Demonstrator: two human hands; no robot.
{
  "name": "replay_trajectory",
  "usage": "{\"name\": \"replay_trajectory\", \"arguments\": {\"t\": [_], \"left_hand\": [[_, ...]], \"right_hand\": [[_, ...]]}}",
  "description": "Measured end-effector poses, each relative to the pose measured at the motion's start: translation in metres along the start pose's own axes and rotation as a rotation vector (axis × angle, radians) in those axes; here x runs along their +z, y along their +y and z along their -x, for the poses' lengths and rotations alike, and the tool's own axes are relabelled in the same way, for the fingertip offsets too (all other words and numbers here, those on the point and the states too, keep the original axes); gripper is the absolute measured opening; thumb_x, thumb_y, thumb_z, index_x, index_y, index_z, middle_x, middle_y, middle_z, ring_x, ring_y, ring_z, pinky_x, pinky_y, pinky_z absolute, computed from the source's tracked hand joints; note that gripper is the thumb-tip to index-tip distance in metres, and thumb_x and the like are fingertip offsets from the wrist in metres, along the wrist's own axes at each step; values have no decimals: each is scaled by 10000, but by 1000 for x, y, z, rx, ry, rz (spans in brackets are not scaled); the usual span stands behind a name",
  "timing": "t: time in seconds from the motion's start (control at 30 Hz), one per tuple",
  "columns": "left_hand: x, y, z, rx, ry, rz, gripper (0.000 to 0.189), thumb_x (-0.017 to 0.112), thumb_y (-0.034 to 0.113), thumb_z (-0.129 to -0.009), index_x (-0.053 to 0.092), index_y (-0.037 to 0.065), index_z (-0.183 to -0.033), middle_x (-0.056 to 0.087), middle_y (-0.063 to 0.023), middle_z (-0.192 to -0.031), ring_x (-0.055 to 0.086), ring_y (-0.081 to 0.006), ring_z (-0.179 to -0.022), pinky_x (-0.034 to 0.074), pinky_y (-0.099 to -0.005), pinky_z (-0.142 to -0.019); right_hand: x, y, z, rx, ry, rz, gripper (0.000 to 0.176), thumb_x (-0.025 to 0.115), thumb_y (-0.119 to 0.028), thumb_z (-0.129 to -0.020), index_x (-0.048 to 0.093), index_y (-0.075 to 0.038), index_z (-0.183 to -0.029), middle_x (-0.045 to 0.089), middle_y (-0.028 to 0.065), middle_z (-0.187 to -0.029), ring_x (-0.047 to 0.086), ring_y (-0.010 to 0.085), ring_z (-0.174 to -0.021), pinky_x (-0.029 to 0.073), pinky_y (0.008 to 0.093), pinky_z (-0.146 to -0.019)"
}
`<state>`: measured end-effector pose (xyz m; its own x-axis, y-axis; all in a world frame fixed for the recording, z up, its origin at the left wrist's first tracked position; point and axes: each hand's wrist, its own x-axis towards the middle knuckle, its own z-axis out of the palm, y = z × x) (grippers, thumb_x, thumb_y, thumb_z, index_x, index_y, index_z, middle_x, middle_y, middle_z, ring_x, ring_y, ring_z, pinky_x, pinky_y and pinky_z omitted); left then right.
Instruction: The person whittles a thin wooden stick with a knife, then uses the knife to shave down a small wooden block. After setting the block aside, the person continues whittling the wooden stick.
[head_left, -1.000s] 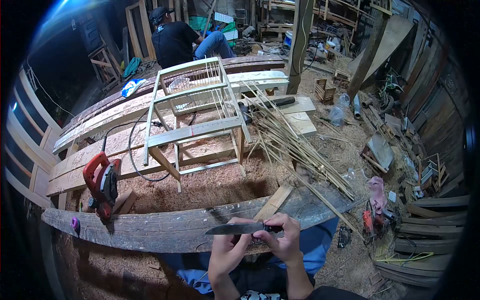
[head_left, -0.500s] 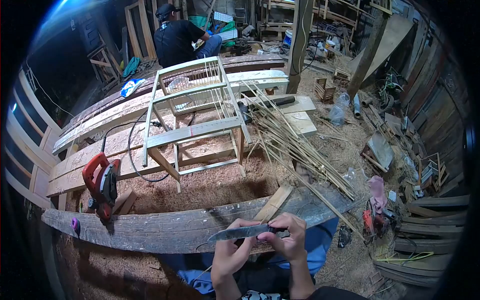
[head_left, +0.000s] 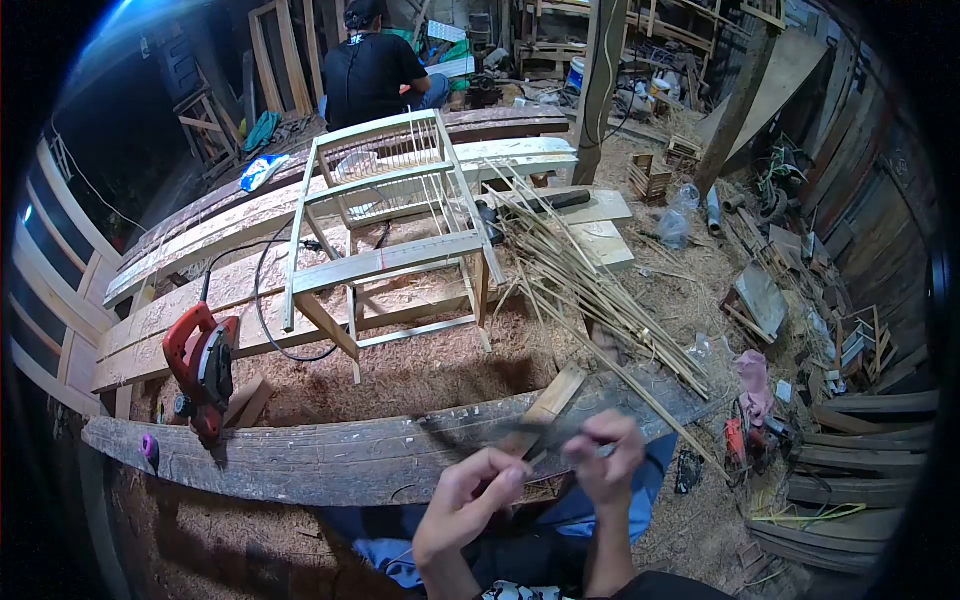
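My right hand (head_left: 607,462) is closed round a knife (head_left: 562,432), whose dark blade is smeared by motion over the near plank. To its lower left, my left hand (head_left: 470,508) has thumb and fingers pinched together; what they hold, if anything, is too small or hidden to make out. Just beyond both hands a short wooden board (head_left: 557,393) lies across the weathered plank (head_left: 330,462). Farther off stands a pale wooden chair frame (head_left: 385,262) with thin rods in its back. Several long thin bamboo strips (head_left: 600,290) lie in a pile to its right.
A red power planer (head_left: 200,365) rests at the left by the plank, near a purple roll (head_left: 150,447). A person (head_left: 370,75) in dark clothes sits beyond the beams. Curved wood pieces (head_left: 850,490) are stacked at the right, and shavings cover the ground.
My right hand has lifted away to the upper right with the knife, apart from my left hand. The blade no longer lies across my left fingers. The seated person has shifted slightly right.
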<state>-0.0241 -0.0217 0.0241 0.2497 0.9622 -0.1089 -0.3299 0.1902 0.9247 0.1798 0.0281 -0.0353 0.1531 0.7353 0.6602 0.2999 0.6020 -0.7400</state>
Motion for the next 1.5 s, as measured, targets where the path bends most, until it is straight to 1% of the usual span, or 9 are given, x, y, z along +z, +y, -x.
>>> {"name": "replay_trajectory", "arguments": {"t": [0.1,0.23,0.37,0.53,0.77,0.93,1.07,1.2,1.5], "left_hand": [[-2,10,10,-22,15,3,141,582,84,-994,622,-39,-1050,609,-13,-791,535,-56,-714,428,-214,-631],[3,1,-5,14,160,-106,139,583,90,-998,614,-33,-1053,600,-13,-771,533,-61,-708,428,-217,-628],[14,-13,-18,51,134,-49,129,565,73,-997,601,-26,-1071,607,-9,-785,547,-59,-723,444,-217,-635],[13,-14,-11,111,166,-73,170,536,-4,-966,572,-37,-1129,634,-72,-1082,621,-90,-947,523,-233,-817],[13,-15,-7,68,158,-43,171,549,-2,-961,576,-36,-1127,641,-52,-1039,605,-78,-943,497,-210,-816],[12,-15,-8,111,162,-107,136,589,28,-961,615,-40,-1075,652,-47,-930,587,-63,-833,472,-210,-696],[1,17,29,145,99,-233,120,600,38,-965,650,-54,-1023,667,-64,-781,593,-80,-698,470,-228,-638],[4,6,9,171,226,-164,113,595,53,-978,626,-45,-1025,657,-41,-804,593,-73,-735,471,-220,-645],[21,-11,-13,68,210,-58,241,578,-26,-942,626,-37,-1179,661,-48,-955,619,-80,-787,516,-219,-662]], "right_hand": [[-35,25,-8,239,213,255,350,837,-278,-792,588,-61,-905,654,96,-774,645,208,-688,485,311,-608],[-31,3,4,312,157,99,354,839,-278,-788,595,-50,-905,662,119,-807,657,223,-735,501,308,-658],[2,-23,-1,150,-119,-69,339,840,-274,-778,608,-51,-882,682,119,-767,687,245,-681,517,317,-614],[22,-27,3,0,-211,-25,388,853,-362,-735,616,-81,-858,673,83,-705,670,255,-599,487,330,-527],[15,-29,-1,-31,-229,-1,383,861,-365,-722,625,-93,-850,679,72,-713,663,236,-598,484,319,-527],[12,-20,-2,-108,-150,3,331,860,-314,-741,632,-94,-833,677,64,-723,654,242,-611,482,335,-545],[-34,12,-14,281,115,365,323,812,-305,-821,616,-49,-849,637,79,-765,612,167,-659,472,296,-594],[-49,5,-5,380,182,179,363,770,-348,-872,593,-31,-878,624,63,-760,604,134,-675,461,256,-597],[13,-27,-1,30,-212,-90,369,873,-290,-741,607,-57,-846,683,106,-745,674,238,-649,500,315,-576]]}}
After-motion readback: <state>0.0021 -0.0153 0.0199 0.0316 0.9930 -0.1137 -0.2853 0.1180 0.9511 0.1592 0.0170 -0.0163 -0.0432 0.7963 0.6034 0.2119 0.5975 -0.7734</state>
